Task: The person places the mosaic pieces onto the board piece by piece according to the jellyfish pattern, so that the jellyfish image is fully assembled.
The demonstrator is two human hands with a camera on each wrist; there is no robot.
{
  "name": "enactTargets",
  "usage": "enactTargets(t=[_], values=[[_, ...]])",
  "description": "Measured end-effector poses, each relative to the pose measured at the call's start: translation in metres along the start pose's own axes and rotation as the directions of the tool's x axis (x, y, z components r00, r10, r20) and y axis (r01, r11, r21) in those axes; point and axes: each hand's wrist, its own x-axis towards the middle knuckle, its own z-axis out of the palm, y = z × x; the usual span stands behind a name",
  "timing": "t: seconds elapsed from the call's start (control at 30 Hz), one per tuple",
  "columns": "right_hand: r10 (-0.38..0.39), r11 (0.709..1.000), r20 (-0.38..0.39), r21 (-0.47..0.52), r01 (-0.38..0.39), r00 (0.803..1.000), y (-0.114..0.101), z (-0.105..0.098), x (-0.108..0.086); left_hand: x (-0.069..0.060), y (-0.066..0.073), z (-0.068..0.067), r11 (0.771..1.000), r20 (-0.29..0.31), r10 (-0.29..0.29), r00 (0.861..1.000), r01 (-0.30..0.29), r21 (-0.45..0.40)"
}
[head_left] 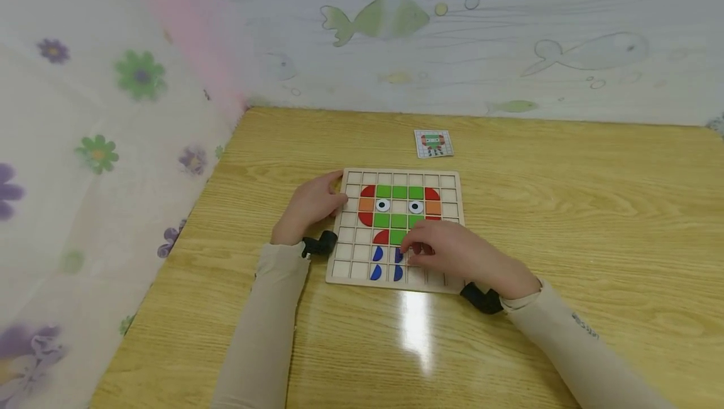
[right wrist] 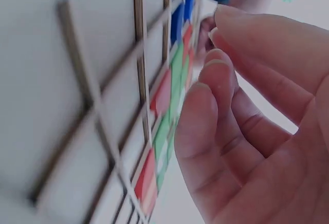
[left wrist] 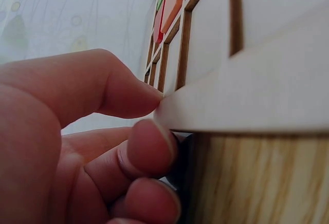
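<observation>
A square wooden grid board [head_left: 342, 252] lies on the table with coloured pieces in its cells. My left hand [head_left: 311, 205] holds the board's left edge; in the left wrist view the thumb [left wrist: 128, 93] rests on its rim and the other fingers curl by the edge. Over the lower middle hovers my right hand [head_left: 452, 249], fingers loosely bent, their tips near a blue half-round piece [head_left: 398, 255]. No piece shows between the fingers [right wrist: 195, 111] in the right wrist view. Green squares [head_left: 399, 192], red rounded pieces [head_left: 381, 237], orange squares [head_left: 366, 205] and eye discs [head_left: 415, 207] form a figure.
Behind the board lies a small picture card [head_left: 433, 144] showing a similar figure on a grid. The wooden table [head_left: 565, 208] meets a wall with painted fish [head_left: 390, 17] at the back. A flower-patterned wall [head_left: 102, 154] stands to the left.
</observation>
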Motion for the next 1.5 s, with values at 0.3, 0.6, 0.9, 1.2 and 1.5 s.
enactTargets(t=[0.3, 0.6, 0.9, 1.2, 1.5], values=[[0.114, 0.993, -0.010, 0.012, -0.114, 0.993, 0.021, -0.016, -0.022, 0.000, -0.003, 0.000, 1.000, -0.008, -0.023, 1.000, 0.023, -0.005], [0.140, 0.990, 0.008, 0.012, -0.141, 0.990, 0.036, -0.021, -0.038, -0.003, -0.005, -0.001, 0.999, -0.021, -0.031, 0.999, 0.030, -0.018], [0.216, 0.974, 0.054, 0.053, -0.219, 0.975, 0.061, -0.027, -0.063, -0.003, -0.004, 0.000, 1.000, -0.007, 0.002, 1.000, -0.002, -0.012], [0.202, 0.978, 0.051, 0.036, -0.204, 0.978, 0.061, -0.024, -0.067, -0.002, -0.002, 0.002, 1.000, -0.014, -0.002, 1.000, 0.002, -0.006], [0.201, 0.977, 0.040, 0.070, -0.203, 0.979, 0.062, -0.025, -0.066, -0.002, 0.001, 0.001, 1.000, -0.017, 0.002, 1.000, -0.002, -0.003]])
